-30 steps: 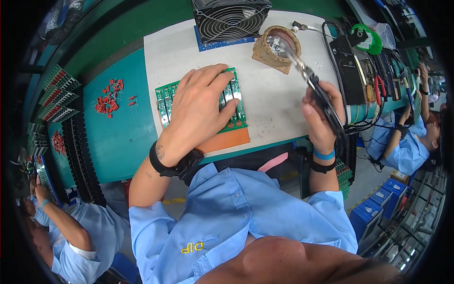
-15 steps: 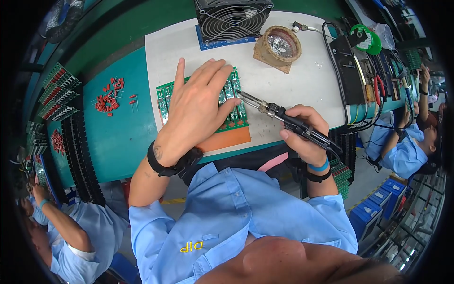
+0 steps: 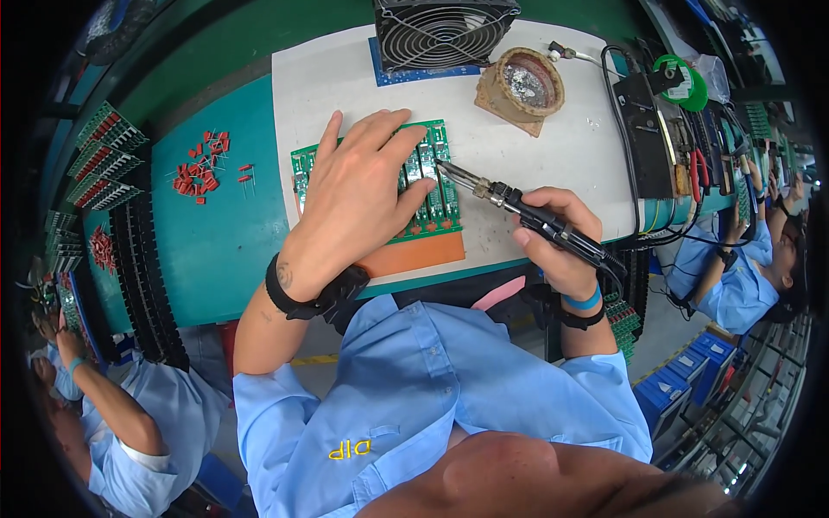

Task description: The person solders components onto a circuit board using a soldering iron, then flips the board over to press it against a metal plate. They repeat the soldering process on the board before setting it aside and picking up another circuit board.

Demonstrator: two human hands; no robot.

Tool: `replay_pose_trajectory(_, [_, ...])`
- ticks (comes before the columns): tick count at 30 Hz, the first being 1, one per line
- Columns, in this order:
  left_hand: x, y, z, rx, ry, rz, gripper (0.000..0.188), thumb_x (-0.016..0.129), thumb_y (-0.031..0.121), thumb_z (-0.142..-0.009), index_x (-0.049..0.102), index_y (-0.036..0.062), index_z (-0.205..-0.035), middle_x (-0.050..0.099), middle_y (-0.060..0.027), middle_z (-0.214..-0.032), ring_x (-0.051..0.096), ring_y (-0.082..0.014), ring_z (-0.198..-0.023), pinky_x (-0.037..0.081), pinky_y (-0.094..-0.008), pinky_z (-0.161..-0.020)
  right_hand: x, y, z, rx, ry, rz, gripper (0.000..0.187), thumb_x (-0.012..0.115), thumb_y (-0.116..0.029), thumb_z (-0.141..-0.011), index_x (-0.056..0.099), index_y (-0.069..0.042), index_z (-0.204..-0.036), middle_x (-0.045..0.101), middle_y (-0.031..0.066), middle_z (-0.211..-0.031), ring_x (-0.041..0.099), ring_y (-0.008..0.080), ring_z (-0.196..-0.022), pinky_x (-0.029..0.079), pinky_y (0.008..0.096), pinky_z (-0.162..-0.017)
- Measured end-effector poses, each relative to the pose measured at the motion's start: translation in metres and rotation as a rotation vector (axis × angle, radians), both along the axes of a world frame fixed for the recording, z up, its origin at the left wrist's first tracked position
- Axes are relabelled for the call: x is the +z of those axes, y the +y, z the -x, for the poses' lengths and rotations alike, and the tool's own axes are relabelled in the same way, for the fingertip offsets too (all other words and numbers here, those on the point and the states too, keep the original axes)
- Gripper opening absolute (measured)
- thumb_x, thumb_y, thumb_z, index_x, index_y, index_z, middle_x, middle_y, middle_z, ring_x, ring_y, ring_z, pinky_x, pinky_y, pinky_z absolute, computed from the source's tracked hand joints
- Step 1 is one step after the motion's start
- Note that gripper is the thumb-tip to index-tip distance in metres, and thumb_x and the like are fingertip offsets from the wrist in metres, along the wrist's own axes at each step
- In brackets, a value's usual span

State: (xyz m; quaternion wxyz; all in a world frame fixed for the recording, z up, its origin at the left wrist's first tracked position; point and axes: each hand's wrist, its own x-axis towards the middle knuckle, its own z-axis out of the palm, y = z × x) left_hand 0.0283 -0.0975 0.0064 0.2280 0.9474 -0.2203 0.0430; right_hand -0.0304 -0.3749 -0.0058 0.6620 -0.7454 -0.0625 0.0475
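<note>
Green rectangular circuit-board panel (image 3: 438, 207), made up of narrow upright strips, lies under my left hand, towards the near side of the bench. Beneath everything runs a teal bench mat (image 3: 216, 259); over it lies a flat white sheet (image 3: 561, 164) that carries the panel. At the sheet's far side stands a black box-shaped fan with a round wire guard (image 3: 445, 39).

My left hand (image 3: 358, 173) rests palm down across the panel, fingers spread, gripping nothing. My right hand (image 3: 561, 237) is closed around a black pen-shaped soldering iron (image 3: 514, 203). A brown round-walled pot (image 3: 501, 99), silvery metal inside, sits well apart from both hands. An orange flat strip (image 3: 414, 256) shows along the panel's near edge.

Change noted: one second ago the pointed metal tip (image 3: 458, 174) was at the pot; it is now at the panel's right-hand part. I judge that work has shifted to the board. Tip contact cannot be confirmed.

Smallest items: loose red components with wire leads (image 3: 194, 180), on the mat at left.
</note>
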Motion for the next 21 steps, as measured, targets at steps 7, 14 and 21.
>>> replay_pose_trajectory(7, [-0.0002, 0.0, 0.0, 0.007, 0.001, 0.001, 0.051, 0.083, 0.025, -0.088, 0.067, 0.0087, -0.134, 0.064, -0.0118, -0.146, 0.059, -0.0336, -0.136, 0.033, -0.0604, -0.125, 0.0018, -0.003, -0.0019, 0.026, -0.004, 0.024, 0.041, 0.081, 0.0, -0.085, 0.064, 0.005, -0.122, 0.074, 0.0104, -0.1, 0.069, 0.0134, -0.09, 0.056, 0.0284, -0.083])
replay_pose_trajectory(14, [-0.0011, -0.0002, 0.0006, -0.001, -0.012, 0.026, 0.051, 0.084, 0.023, -0.086, 0.069, 0.0051, -0.131, 0.065, -0.0146, -0.143, 0.057, -0.0349, -0.139, 0.035, -0.0602, -0.123, 0.0004, -0.0022, -0.001, 0.014, 0.005, 0.013, 0.042, 0.081, 0.001, -0.084, 0.064, 0.005, -0.122, 0.073, 0.0102, -0.1, 0.069, 0.0134, -0.089, 0.055, 0.0281, -0.081])
replay_pose_trajectory(21, [-0.0008, -0.0002, 0.0005, 0.006, -0.001, 0.014, 0.05, 0.083, 0.024, -0.088, 0.068, 0.0091, -0.133, 0.064, -0.0119, -0.146, 0.059, -0.0336, -0.137, 0.034, -0.0594, -0.124, 0.0024, -0.0012, -0.0011, 0.015, -0.003, 0.014, 0.042, 0.081, 0.001, -0.085, 0.064, 0.005, -0.122, 0.073, 0.0105, -0.101, 0.069, 0.0138, -0.09, 0.056, 0.0285, -0.082])
